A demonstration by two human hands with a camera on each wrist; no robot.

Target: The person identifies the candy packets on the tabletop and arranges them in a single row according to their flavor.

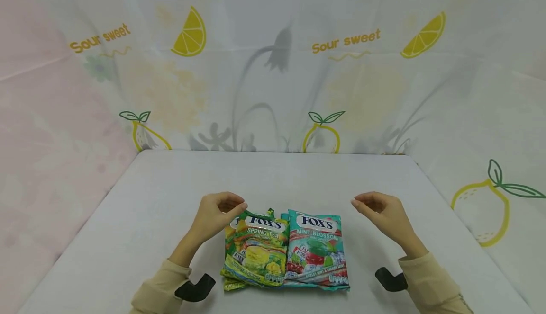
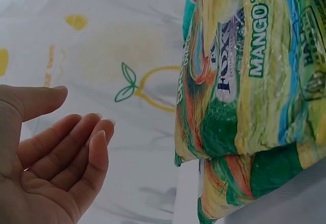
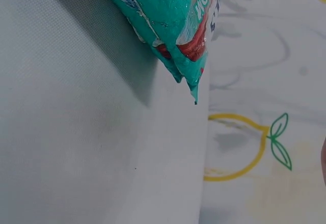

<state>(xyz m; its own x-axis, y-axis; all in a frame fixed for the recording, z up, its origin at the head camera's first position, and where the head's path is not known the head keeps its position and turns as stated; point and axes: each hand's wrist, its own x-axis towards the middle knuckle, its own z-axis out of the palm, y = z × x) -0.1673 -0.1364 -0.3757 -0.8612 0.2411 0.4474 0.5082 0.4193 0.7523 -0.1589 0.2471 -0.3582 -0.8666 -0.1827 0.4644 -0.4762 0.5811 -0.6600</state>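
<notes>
Green and yellow Fox's Spring Tea candy bags (image 1: 258,252) lie stacked and slightly fanned on the table; the left wrist view shows two layers of these bags (image 2: 244,96). Against their right side sit teal Fox's Mint Blossom candy bags (image 1: 316,252), also overlapping, with a corner of the teal bags (image 3: 168,40) in the right wrist view. My left hand (image 1: 217,214) hovers by the upper left corner of the tea bags, fingers loosely bent and holding nothing. To the right of the mint bags, apart from them, my right hand (image 1: 381,214) is raised with relaxed, empty fingers.
The white table (image 1: 273,176) extends behind and to both sides of the bags. A printed lemon-pattern cloth (image 1: 264,91) hangs behind its far edge and at the sides. Black curved pieces (image 1: 195,288) show at both wrists.
</notes>
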